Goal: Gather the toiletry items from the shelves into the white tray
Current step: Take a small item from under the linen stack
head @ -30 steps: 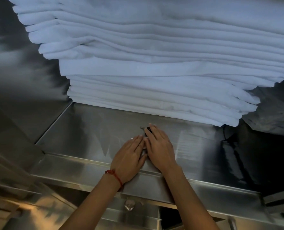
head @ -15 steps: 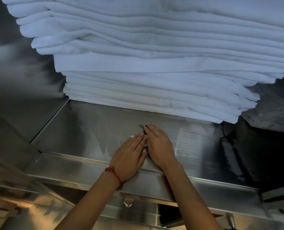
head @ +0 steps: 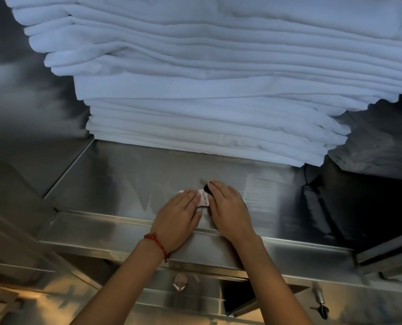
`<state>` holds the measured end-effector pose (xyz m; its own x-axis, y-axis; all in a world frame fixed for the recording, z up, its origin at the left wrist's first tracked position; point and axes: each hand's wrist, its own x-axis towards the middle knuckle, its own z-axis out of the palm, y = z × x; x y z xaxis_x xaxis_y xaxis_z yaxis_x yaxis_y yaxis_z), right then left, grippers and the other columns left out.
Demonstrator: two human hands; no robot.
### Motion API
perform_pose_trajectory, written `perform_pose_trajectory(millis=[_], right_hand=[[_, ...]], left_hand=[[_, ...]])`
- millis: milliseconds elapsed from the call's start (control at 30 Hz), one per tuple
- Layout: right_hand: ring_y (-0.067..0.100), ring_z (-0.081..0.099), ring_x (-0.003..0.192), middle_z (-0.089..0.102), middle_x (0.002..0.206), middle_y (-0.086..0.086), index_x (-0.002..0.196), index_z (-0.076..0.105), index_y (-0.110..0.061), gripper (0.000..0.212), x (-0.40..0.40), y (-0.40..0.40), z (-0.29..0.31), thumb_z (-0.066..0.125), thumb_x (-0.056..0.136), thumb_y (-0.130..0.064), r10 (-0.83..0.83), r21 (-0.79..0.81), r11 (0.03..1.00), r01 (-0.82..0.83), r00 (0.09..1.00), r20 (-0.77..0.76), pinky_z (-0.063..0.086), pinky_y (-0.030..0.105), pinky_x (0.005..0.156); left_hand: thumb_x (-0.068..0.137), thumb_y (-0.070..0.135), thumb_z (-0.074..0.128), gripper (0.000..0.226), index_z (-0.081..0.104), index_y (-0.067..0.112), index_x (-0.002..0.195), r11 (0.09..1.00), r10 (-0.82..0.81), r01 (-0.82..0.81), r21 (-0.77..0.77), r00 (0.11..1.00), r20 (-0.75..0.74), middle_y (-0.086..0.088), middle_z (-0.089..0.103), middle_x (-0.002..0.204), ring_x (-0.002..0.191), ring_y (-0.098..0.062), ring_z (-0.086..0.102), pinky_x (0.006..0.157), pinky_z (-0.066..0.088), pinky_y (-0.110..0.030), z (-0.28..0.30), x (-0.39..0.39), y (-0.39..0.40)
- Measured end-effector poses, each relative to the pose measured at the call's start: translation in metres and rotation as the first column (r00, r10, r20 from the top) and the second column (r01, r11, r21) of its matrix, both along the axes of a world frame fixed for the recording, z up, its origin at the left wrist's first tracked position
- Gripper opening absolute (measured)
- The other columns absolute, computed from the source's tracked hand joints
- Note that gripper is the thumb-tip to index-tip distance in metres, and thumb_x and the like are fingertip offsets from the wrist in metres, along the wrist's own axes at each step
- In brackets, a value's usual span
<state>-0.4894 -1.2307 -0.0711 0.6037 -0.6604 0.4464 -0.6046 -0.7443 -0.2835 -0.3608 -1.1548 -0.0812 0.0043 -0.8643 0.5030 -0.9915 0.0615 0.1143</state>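
Both hands are laid flat on the steel shelf (head: 129,174), fingers extended, nothing clenched. A small white sachet (head: 203,200) is pinned between the left hand (head: 180,216) and the right hand (head: 228,207), its edge under the left fingertips (head: 190,194). A dark item (head: 207,187), possibly a comb, is covered by the right index fingertip. The white tray is not seen. The items are best slid toward the shelf lip, then pinched at an edge, since flat packets resist lifting. The stacked linens (head: 207,90) beyond the fingertips should be left undisturbed.
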Motion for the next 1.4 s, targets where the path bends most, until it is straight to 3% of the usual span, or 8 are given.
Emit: perform_pose_trajectory(millis=[267,600,800,967,1400], right_hand=[[0.025,0.059,0.114,0.062,0.122,0.014,0.122,0.060,-0.003,0.032,-0.013,0.027,-0.007,0.060,0.090,-0.012,-0.055,-0.022,0.998,0.055,0.998,-0.028,0.034,0.034,0.102],[0.028,0.060,0.113,0.063,0.121,0.016,0.119,0.062,-0.002,0.032,-0.022,0.058,-0.009,0.063,0.089,-0.011,-0.091,-0.034,0.995,0.090,0.996,-0.019,0.035,0.038,0.101],[0.026,0.067,0.100,0.069,0.109,0.014,0.108,0.068,-0.002,0.043,-0.026,0.069,-0.011,0.083,0.067,-0.008,-0.112,-0.163,0.981,0.106,0.993,-0.024,0.048,0.043,0.089],[0.025,0.068,0.098,0.070,0.106,0.013,0.105,0.070,-0.003,0.047,-0.028,0.074,-0.014,0.086,0.062,-0.005,-0.103,-0.188,0.977,0.099,0.995,-0.013,0.052,0.044,0.085],[0.026,0.068,0.098,0.070,0.108,0.013,0.106,0.070,-0.004,0.062,-0.025,0.076,-0.008,0.091,0.049,-0.003,-0.072,-0.146,0.987,0.064,0.996,-0.054,0.054,0.040,0.081]], left_hand=[[0.061,0.018,0.087,0.045,0.072,0.000,0.100,1.000,0.012,-0.012,0.002,1.000,0.014,-0.014,0.071,0.101,0.093,-0.024,0.070,0.077,0.055,-0.040,0.001,-0.002,0.019],[0.054,0.016,0.090,0.047,0.073,-0.001,0.094,1.000,0.019,-0.019,-0.008,1.000,0.020,-0.016,0.072,0.095,0.085,-0.027,0.071,0.069,0.057,-0.041,0.005,-0.004,0.043],[0.047,0.007,0.092,0.049,0.074,-0.002,0.091,0.999,0.000,0.000,-0.035,1.000,0.012,-0.017,0.072,0.094,0.083,-0.027,0.071,0.066,0.057,-0.043,0.004,-0.003,0.055],[0.032,0.001,0.095,0.063,0.074,-0.001,0.092,1.000,-0.005,0.006,-0.011,1.000,0.017,-0.016,0.072,0.094,0.083,-0.027,0.071,0.067,0.057,-0.041,0.000,-0.002,0.061],[0.033,0.002,0.094,0.061,0.074,-0.002,0.090,1.000,-0.013,0.014,-0.026,1.000,0.016,-0.017,0.072,0.093,0.081,-0.028,0.072,0.066,0.059,-0.043,-0.001,-0.003,0.069]])
